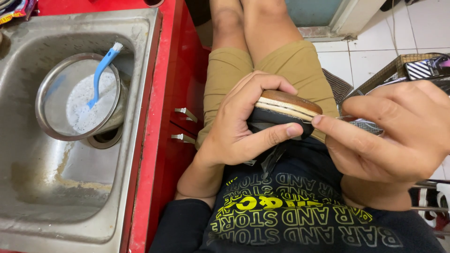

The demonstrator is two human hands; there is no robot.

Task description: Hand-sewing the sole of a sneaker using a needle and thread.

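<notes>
From the head camera, looking straight down into the lap: the left hand [243,126] is wrapped around a shoe [286,112], fingers curled over the top of its brown sole and the thumb pressed along the dark upper underneath, so the grip is closed firmly on it. The shoe sits sole-up and a little tilted, held above the khaki shorts [262,70] and just in front of the dark printed shirt [300,211]. In comes the right hand [398,136] from the right side, forefinger stretched out with its tip touching the pale edge band of the sole, right beside the left thumb; the other fingers are bent loosely and a thin needle-like tool [347,118] seems to be pinched there, though it is too fine to tell for sure. Over on the left, well apart from the hands, a steel sink [56,187] is set into a red counter [159,93], and inside it stands a round metal bowl [47,117] of foamy water with a blue brush [101,70] leaning on its rim, bristles up. White floor tiles [356,61] show beyond the knees, with a woven basket [389,70] at the right edge.
</notes>
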